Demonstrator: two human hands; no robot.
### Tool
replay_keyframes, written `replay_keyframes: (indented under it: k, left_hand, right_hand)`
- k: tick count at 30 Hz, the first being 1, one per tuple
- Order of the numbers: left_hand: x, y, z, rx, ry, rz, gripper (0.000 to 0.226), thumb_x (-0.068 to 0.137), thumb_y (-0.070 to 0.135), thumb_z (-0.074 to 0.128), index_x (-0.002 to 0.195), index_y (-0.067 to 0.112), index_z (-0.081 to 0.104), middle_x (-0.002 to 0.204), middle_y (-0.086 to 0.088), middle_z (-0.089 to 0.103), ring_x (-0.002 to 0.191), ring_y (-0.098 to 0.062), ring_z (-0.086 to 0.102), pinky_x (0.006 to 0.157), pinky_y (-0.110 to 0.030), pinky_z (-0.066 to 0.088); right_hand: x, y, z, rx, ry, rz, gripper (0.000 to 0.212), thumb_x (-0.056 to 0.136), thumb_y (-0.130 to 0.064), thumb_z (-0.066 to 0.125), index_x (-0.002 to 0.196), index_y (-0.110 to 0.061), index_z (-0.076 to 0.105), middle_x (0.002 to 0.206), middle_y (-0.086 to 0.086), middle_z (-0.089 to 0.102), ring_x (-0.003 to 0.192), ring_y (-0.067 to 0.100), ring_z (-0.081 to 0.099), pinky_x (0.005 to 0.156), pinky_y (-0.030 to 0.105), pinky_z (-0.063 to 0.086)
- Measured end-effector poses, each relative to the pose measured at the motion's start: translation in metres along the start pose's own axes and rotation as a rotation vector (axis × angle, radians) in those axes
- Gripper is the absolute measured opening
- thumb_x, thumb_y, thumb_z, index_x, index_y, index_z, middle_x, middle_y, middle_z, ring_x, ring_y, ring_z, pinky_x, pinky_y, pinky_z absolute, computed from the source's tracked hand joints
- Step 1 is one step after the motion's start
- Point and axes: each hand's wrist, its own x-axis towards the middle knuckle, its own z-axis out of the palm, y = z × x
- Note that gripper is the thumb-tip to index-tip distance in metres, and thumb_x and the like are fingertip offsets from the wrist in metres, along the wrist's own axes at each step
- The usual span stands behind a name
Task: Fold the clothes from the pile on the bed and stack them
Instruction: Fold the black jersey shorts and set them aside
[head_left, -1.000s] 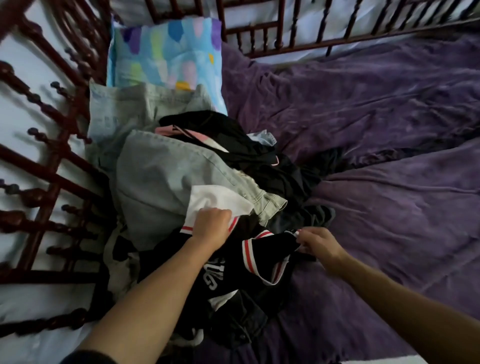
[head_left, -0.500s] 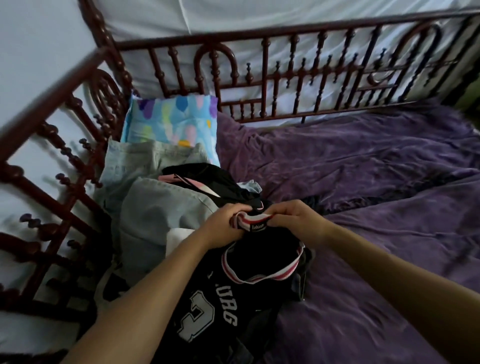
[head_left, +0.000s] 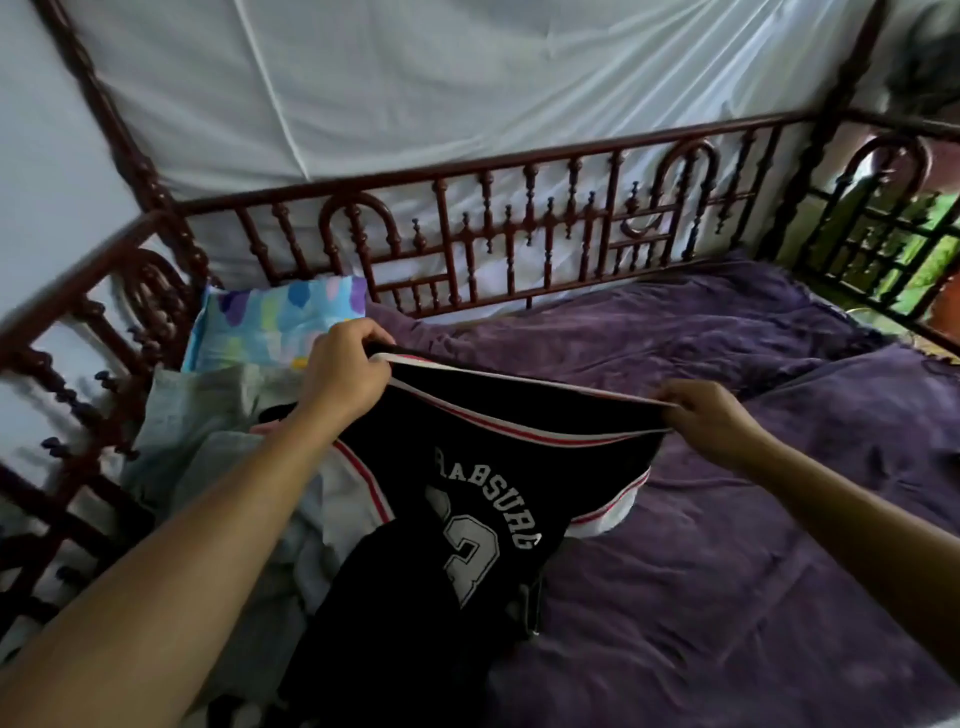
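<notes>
Head view | my left hand (head_left: 345, 371) and right hand (head_left: 698, 418) have drawn apart, each grip pinching the black jersey (head_left: 483, 519) by its trimmed edge | jersey now spread wide, hanging over the pile (head_left: 218, 467) on the bed (head_left: 727, 571) | ready to lay flat, I judge

Dark red wooden rail (head_left: 571, 155), turned spindles and arches, runs beyond the left hand (head_left: 343, 379) and right hand (head_left: 701, 421). White cloth (head_left: 415, 78) behind it. Purple blanket (head_left: 753, 597) beneath the right hand. Pastel pillow (head_left: 270, 322) just beyond the left. Green daylight through a lattice (head_left: 852, 244), far right.
</notes>
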Motion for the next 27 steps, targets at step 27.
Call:
replay_keyframes:
  k: [27]
  left_hand:
    - [0.048,0.222,0.180,0.457,-0.135,0.288,0.012,0.086,0.015,0.060,0.090,0.010,0.070,0.090,-0.026,0.065,0.087,-0.046,0.061,0.071,-0.044,0.046]
  right_hand:
    - [-0.106,0.152,-0.149,0.142,0.161,-0.217,0.024,0.088,-0.039,0.063,0.082,-0.019,0.050,0.071,-0.006,0.055,0.065,0.007,0.051,0.063,0.033,0.045]
